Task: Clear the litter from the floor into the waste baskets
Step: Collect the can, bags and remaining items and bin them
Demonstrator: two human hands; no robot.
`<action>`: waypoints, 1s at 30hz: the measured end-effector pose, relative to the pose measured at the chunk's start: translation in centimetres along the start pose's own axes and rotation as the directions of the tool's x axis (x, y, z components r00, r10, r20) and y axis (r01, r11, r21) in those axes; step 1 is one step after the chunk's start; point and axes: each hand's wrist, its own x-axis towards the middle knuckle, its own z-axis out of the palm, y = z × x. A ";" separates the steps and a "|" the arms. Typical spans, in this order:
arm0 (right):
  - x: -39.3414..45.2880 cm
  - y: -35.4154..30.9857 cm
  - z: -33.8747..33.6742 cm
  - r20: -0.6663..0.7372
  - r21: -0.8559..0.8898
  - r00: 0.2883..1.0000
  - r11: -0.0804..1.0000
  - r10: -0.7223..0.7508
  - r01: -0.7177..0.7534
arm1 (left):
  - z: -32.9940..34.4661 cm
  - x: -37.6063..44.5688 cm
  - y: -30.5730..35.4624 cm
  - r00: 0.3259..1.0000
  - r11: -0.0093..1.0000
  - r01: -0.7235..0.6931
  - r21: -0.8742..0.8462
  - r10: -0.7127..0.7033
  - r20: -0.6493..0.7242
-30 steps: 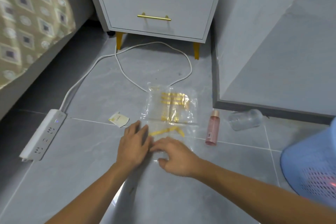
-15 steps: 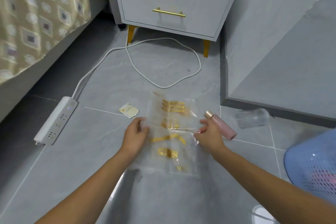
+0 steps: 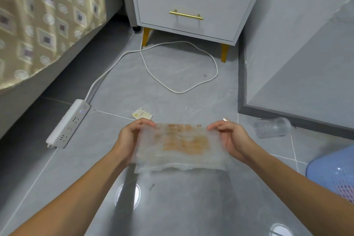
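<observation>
The plastic bag [image 3: 180, 145] is motion-blurred — its gold print unreadable; the right hand [image 3: 232, 140] hides the pink bottle [image 3: 226, 119] but for its tip; the blue basket [image 3: 333, 174] runs off the right edge.

hands [image 3: 132, 138] gripping plastic bag [image 3: 180, 145], blue basket [image 3: 333, 172]

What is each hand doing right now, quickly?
Left hand: closed on the left edge of the clear plastic bag, lifted off the floor.
Right hand: fingers pinching the bag's right edge.
</observation>
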 end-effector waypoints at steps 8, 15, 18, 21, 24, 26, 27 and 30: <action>1.3 -2.3 -0.9 0.158 -0.833 0.987 0.539 0.015 0.126 | 0.7 1.6 3.0 0.987 0.815 -0.142 0.562 0.073 0.144; 1.3 -2.7 3.7 0.317 -0.753 0.926 0.648 0.204 0.115 | 4.5 2.7 5.8 0.941 0.737 -0.293 0.609 0.110 0.320; 1.4 -1.8 2.8 0.230 -0.641 0.967 0.765 0.113 0.064 | 3.2 2.7 5.9 0.969 0.726 -0.245 0.642 0.205 0.138; 1.4 -1.3 2.4 0.130 -0.429 0.991 0.902 0.017 0.041 | 2.0 1.7 4.2 0.997 0.913 -0.008 0.407 0.039 -0.066; 1.4 -0.9 3.1 0.078 -0.361 0.996 0.930 -0.038 0.064 | 2.0 0.6 1.7 0.992 0.932 0.088 0.353 -0.114 0.055; 1.4 -0.6 3.4 0.113 -0.400 0.994 0.915 -0.008 0.053 | 2.5 0.0 0.9 0.994 0.921 0.021 0.389 -0.062 0.093; 1.3 -0.4 3.4 0.142 -0.413 0.990 0.910 0.015 0.045 | 2.5 0.0 0.8 0.997 0.930 -0.007 0.367 -0.023 0.079; 1.2 -0.5 3.2 0.209 -0.351 0.976 0.936 0.060 0.018 | 2.4 -0.2 1.0 0.989 0.970 -0.062 0.234 0.029 0.143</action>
